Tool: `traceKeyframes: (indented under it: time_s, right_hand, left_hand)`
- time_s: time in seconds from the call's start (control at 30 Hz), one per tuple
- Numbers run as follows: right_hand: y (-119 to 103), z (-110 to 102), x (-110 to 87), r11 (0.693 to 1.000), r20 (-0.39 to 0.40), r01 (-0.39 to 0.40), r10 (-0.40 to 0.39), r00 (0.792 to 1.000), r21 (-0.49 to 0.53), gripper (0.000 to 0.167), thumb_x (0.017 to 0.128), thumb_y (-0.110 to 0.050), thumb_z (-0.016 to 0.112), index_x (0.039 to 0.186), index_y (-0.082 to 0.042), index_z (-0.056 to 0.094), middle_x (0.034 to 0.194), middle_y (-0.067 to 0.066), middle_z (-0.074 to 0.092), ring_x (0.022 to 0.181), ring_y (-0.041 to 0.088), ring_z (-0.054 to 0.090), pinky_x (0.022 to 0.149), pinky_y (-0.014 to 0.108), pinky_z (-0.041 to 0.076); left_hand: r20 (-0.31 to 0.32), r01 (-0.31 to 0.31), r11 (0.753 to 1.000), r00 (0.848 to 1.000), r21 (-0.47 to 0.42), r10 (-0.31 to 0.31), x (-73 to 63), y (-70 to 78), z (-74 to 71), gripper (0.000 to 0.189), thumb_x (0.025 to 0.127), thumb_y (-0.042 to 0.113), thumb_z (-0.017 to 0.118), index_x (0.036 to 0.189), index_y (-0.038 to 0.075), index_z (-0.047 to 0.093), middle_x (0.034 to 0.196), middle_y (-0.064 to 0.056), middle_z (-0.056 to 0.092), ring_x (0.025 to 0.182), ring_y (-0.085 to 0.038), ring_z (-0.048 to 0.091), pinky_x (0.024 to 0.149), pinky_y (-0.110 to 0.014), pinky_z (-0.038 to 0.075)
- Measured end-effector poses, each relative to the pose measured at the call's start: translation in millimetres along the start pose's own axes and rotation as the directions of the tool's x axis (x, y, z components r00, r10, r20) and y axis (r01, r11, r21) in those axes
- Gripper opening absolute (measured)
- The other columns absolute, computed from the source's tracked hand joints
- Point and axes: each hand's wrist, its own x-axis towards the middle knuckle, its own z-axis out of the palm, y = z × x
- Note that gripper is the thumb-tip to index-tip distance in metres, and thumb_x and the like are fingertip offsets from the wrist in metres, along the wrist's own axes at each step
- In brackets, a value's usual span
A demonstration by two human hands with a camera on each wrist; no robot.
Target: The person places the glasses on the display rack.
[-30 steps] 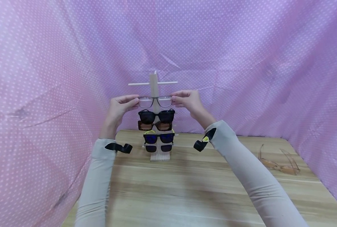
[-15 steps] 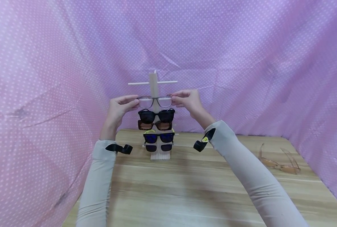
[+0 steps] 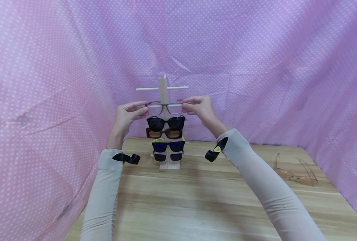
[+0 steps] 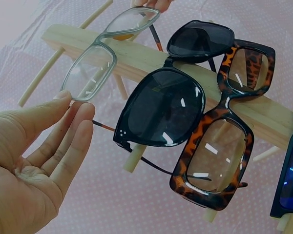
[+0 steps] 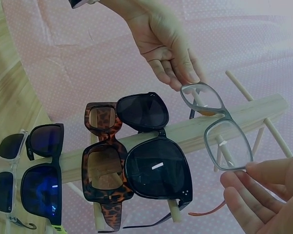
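Clear-lensed eyeglasses [image 3: 164, 104] with a thin grey frame are at the upper part of a wooden display stand [image 3: 163, 87]. My left hand [image 3: 125, 117] pinches their left outer corner between thumb and fingers, and my right hand [image 3: 201, 107] pinches the right one. In the left wrist view, the thumb [image 4: 44, 109] meets the frame's lower outer edge. The eyeglasses face me in front of the post, over a peg. Right below them hang black sunglasses [image 3: 165, 123], then tortoiseshell sunglasses [image 3: 173, 134].
Lower on the stand are blue-lensed sunglasses [image 3: 176, 146] and clear-framed dark sunglasses [image 3: 160, 158]. A bare peg [image 3: 147, 89] crosses the top. Amber-tinted glasses [image 3: 306, 180] lie on the right of the wooden table [image 3: 172, 204]. Pink dotted cloth [image 3: 226, 50] surrounds it.
Almost nothing moves. Both hands keep their pinch on the eyeglasses, which stay at about the same height with only a very slight shift.
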Motion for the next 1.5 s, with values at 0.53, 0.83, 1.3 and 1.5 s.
traceKeyframes:
  time_s: [0.53, 0.83, 1.3, 1.5]
  right_hand:
    - [-1, -3, -1.9, 1.0, -0.001, -0.007, 0.007, 1.0, -0.008, 0.027, 0.091, -0.003, 0.075, 0.117, 0.006, 0.073, 0.102, 0.022, 0.076, 0.07, 0.014, 0.076, 0.087, 0.046, 0.063]
    - [-3, -7, -5.6, 1.0, 0.01, -0.011, 0.011, 1.0, -0.023, 0.029, 0.092, -0.004, 0.074, 0.119, 0.005, 0.072, 0.105, 0.024, 0.075, 0.073, 0.016, 0.077, 0.083, 0.039, 0.065]
    - [-6, -17, -6.8, 0.999, 0.051, -0.027, 0.029, 0.998, -0.039, 0.035, 0.093, -0.008, 0.074, 0.125, 0.004, 0.068, 0.109, 0.021, 0.075, 0.084, 0.023, 0.078, 0.086, 0.038, 0.065]
    - [-5, -25, -12.1, 0.999, 0.069, -0.028, 0.031, 0.997, -0.043, 0.036, 0.094, -0.011, 0.073, 0.127, 0.002, 0.068, 0.116, 0.02, 0.074, 0.087, 0.021, 0.078, 0.086, 0.035, 0.065]
  left_hand:
    - [0.004, -0.011, 1.0, 1.0, 0.001, 0.011, -1.0, 1.3, -0.5, 0.039, 0.09, 0.003, 0.076, 0.127, -0.007, 0.066, 0.084, 0.003, 0.078, 0.074, -0.009, 0.077, 0.075, -0.024, 0.064]
    - [0.01, 0.006, 1.0, 1.0, -0.005, -0.006, -1.4, 3.6, 0.3, 0.038, 0.091, 0.002, 0.075, 0.127, -0.006, 0.067, 0.086, 0.001, 0.079, 0.076, -0.011, 0.077, 0.075, -0.027, 0.065]
    - [-0.029, -0.01, 1.0, 1.0, 0.027, 0.011, -4.5, 9.4, -0.2, 0.041, 0.093, 0.008, 0.075, 0.129, -0.008, 0.064, 0.083, 0.003, 0.078, 0.073, -0.009, 0.075, 0.07, -0.026, 0.065]
    - [-0.034, -0.056, 0.998, 0.998, 0.024, 0.056, -9.8, 13.3, 5.9, 0.04, 0.092, 0.008, 0.076, 0.127, -0.01, 0.065, 0.081, 0.002, 0.077, 0.071, -0.01, 0.074, 0.068, -0.028, 0.065]
